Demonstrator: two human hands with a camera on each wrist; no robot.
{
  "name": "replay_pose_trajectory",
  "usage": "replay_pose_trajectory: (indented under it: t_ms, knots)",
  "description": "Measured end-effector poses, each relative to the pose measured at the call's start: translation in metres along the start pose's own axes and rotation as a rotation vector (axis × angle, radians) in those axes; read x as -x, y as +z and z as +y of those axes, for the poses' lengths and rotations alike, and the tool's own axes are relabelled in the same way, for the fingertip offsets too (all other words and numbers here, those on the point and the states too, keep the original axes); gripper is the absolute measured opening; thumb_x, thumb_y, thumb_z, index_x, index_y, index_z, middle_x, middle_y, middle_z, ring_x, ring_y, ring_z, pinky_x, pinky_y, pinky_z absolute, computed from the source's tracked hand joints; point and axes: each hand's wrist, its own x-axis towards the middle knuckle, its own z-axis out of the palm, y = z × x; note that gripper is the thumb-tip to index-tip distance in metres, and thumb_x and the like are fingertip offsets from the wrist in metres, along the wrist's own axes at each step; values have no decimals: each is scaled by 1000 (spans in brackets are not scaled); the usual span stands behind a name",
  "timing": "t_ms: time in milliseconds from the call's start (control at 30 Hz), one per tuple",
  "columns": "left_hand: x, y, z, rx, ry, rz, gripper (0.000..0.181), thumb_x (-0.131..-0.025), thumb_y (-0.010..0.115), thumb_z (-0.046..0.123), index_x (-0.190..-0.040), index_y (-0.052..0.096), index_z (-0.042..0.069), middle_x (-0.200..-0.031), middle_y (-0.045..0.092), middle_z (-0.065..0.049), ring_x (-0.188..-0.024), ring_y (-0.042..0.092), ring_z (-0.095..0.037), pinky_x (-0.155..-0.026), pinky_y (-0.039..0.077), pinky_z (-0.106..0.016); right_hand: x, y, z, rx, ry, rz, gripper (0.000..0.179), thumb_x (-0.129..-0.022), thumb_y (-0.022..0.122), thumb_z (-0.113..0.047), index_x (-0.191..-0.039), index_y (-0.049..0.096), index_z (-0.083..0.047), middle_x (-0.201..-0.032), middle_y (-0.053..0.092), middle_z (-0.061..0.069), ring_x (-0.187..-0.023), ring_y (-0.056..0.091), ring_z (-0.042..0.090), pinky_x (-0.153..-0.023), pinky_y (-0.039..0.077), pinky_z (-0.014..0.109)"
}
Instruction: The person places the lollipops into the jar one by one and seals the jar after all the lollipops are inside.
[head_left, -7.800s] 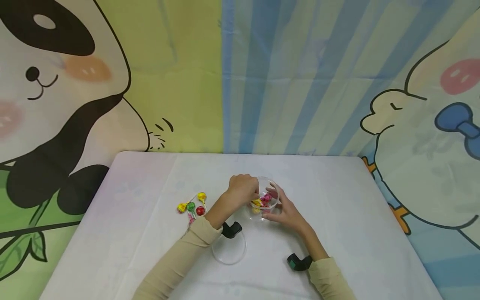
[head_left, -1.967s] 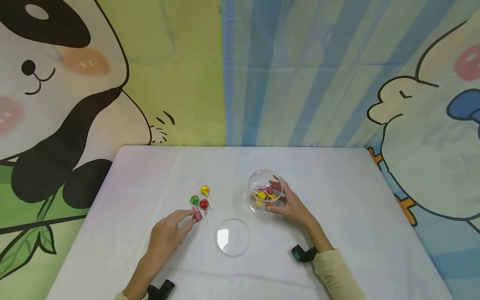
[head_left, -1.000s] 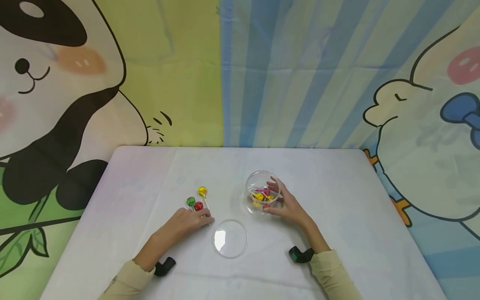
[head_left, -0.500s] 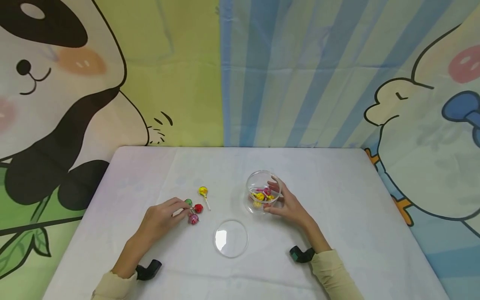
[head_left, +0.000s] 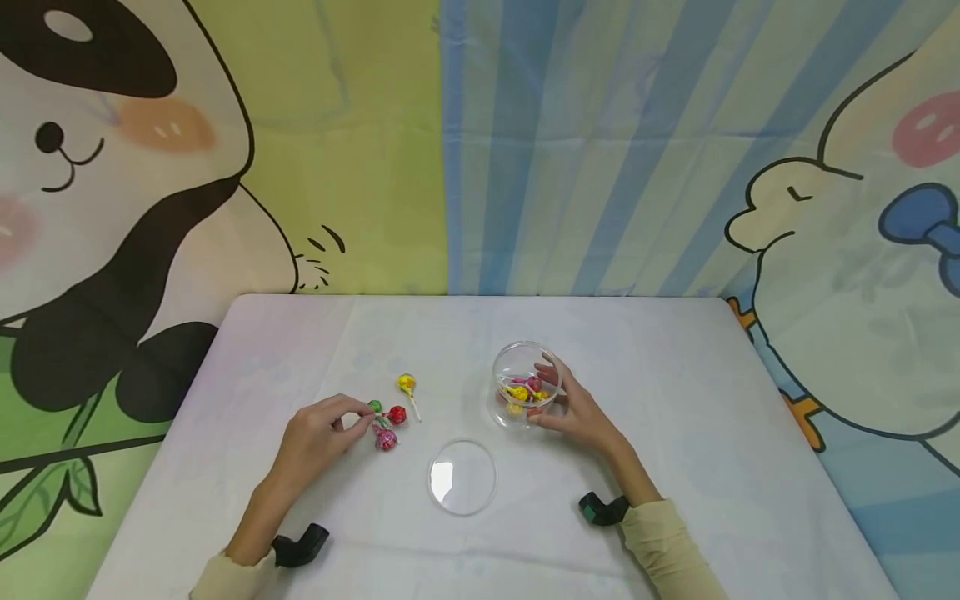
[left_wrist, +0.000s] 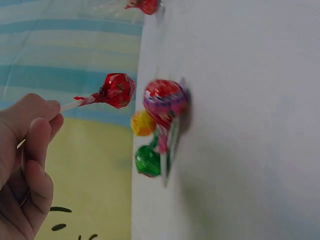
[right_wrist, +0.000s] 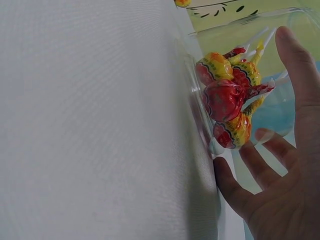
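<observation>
My left hand [head_left: 318, 437] pinches the white stick of a red lollipop [left_wrist: 119, 90] between thumb and forefinger, its head raised off the table in the left wrist view. Just beside it lie a pink-purple lollipop [head_left: 386, 439] and a green lollipop [head_left: 375, 406], close together. A yellow lollipop [head_left: 406, 382] lies a little farther back. My right hand [head_left: 581, 414] holds a clear round tub [head_left: 517, 358] from its right side, thumb and fingers spread around the wall. Inside the tub are several red and yellow wrapped lollipops [right_wrist: 225, 100].
A clear round lid [head_left: 462, 477] lies flat on the white table [head_left: 637, 375] between the two hands, in front of the tub. Behind the table hangs a printed cartoon cloth [head_left: 375, 150]. Black wrist cameras [head_left: 300, 546] sit on both wrists.
My left hand reached over the lollipops, then drew back left and now pinches the red one. Earlier it was in the tub, then touched the pink-purple lollipop. The right hand stays at the tub.
</observation>
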Motion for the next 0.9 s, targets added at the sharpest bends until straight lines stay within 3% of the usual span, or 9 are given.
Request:
replay_pose_trajectory:
  t_ms: [167, 333, 433, 533, 667, 900]
  knots:
    - [-28, 1, 25, 194, 43, 62, 24, -69, 84, 0, -86, 75, 14, -80, 72, 4, -48, 38, 6, -44, 30, -9, 1, 0, 1, 3, 9, 2, 102, -78, 81, -27, -155, 15, -21, -153, 40, 11, -141, 40, 33, -104, 42, 57]
    - [-63, 13, 56, 350, 72, 132, 19, -71, 84, 3, -83, 75, 14, -74, 72, 2, -43, 43, 1, -43, 32, -10, 2, 1, 4, 13, 13, 6, 101, -79, 81, -27, -155, 15, -24, -153, 40, 11, -140, 40, 34, -104, 42, 57]
    - [-84, 23, 77, 432, 56, 106, 13, -76, 81, 8, -85, 75, 14, -76, 73, 1, -42, 47, 0, -42, 36, -14, 2, 2, 5, 13, 9, 4, 100, -79, 80, -27, -155, 15, -26, -153, 40, 11, -140, 40, 34, -104, 42, 57]
    - [-102, 35, 98, 428, 50, 30, 9, -81, 78, 15, -89, 76, 13, -82, 75, 0, -44, 49, 1, -42, 38, -17, 2, 2, 4, 12, 9, 3, 100, -80, 80, -28, -155, 14, -28, -153, 40, 11, -140, 40, 34, -103, 43, 57]
    - [-118, 55, 118, 305, 68, -122, 11, -84, 76, 22, -91, 78, 13, -87, 76, 0, -43, 49, 5, -43, 39, -17, 1, 1, 3, 15, -7, 4, 100, -80, 80, -26, -155, 14, -24, -153, 40, 12, -140, 41, 34, -102, 44, 57]
    - [-133, 85, 130, 181, 14, -449, 11, -85, 74, 26, -91, 78, 18, -86, 76, 4, -44, 50, 2, -45, 36, -19, 0, -1, 3, 21, -37, 6, 100, -80, 80, -23, -155, 15, -14, -151, 42, 14, -138, 43, 35, -99, 46, 57]
